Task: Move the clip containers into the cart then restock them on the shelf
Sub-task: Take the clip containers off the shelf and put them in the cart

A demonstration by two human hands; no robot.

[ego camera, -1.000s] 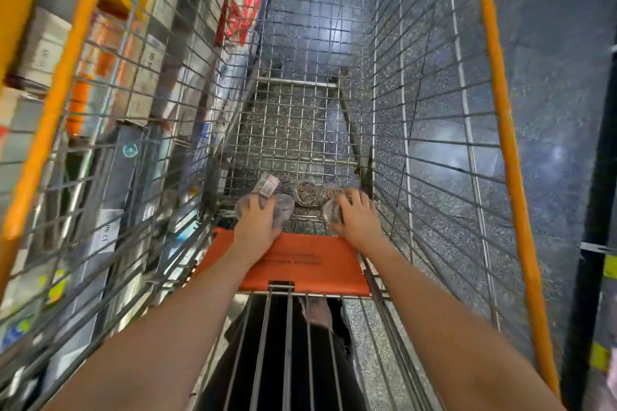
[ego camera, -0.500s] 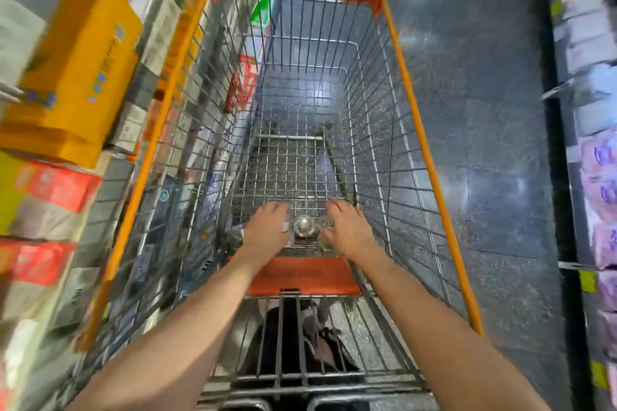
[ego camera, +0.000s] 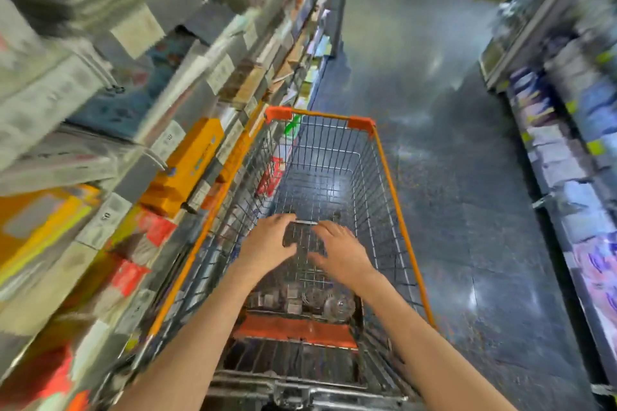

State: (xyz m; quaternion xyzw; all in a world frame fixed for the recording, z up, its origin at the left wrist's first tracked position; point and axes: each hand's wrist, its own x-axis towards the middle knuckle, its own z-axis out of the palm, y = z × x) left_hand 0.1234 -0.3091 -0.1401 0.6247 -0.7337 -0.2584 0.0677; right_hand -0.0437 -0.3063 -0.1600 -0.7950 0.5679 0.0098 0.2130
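Resting in the child-seat tray of the cart [ego camera: 397,197], just ahead of the orange flap [ego camera: 297,330]: the clear clip containers [ego camera: 335,305], no longer under the hands as 1 second ago. Lifted clear now, left hand [ego camera: 267,248] and right hand [ego camera: 340,252], fingers spread and loosely curved, holding nothing. Likely done with loading; restocking the shelf [ego camera: 187,117] on the left comes next.
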